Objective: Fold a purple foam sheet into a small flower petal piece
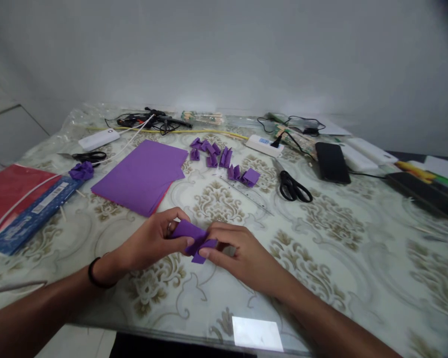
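Note:
A small folded piece of purple paper (189, 231) is held between both hands above the patterned table (216, 293). My left hand (155, 241) pinches its left side, thumb in front and fingers behind. On the right side, my right hand (235, 246) grips the paper between thumb and fingers, beside a fold that sticks out downward. Beyond the hands lie several small folded purple pieces (226, 157). To their left rests a stack of purple sheets (142, 174) with a red edge showing beneath. A clear ruler (246, 195) lies behind my right hand.
Black scissors (293, 188) and a phone (332, 162) lie at the right, near a white power strip (264, 145). A red and blue packet (32, 214), crumpled purple paper (81, 170) and other scissors (89, 156) are at the left. Cables run along the back.

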### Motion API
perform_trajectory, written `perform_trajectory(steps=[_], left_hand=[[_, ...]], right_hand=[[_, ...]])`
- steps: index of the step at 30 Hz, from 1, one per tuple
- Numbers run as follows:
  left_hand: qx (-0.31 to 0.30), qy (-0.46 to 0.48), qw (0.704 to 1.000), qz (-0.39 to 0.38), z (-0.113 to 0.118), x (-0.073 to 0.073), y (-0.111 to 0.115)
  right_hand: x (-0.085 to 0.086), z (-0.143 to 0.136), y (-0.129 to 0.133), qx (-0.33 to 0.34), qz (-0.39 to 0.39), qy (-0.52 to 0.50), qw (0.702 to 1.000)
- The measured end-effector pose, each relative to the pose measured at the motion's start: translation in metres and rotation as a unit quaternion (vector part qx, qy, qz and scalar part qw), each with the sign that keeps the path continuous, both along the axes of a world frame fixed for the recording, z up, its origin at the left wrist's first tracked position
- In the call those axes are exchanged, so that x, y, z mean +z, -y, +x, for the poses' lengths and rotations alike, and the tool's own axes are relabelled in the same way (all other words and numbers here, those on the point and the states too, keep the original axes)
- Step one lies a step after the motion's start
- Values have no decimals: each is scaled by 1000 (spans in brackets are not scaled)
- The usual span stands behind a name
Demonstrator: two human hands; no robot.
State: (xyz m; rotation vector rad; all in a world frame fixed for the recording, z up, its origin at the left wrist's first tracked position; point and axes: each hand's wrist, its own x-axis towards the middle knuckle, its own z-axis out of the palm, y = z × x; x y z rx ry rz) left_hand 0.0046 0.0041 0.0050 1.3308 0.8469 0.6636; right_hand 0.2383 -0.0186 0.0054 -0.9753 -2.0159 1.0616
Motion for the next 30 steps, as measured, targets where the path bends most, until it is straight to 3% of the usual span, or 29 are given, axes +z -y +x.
perform_trajectory(steps=[11,17,26,30], left_hand=[[-41,-141,986,82,-2,-3,3],[-64,-70,995,-23,2,0,5],[-19,-75,996,33,1,-5,3],[9,-96,994,57,-1,-3,1]], right_hand=[[-5,-5,4,-38,-5,26,999],[-5,-5,7,-62,-32,29,997],[-2,-6,8,-72,-129,-53,988],[-1,-5,6,-74,-134,-36,988]])
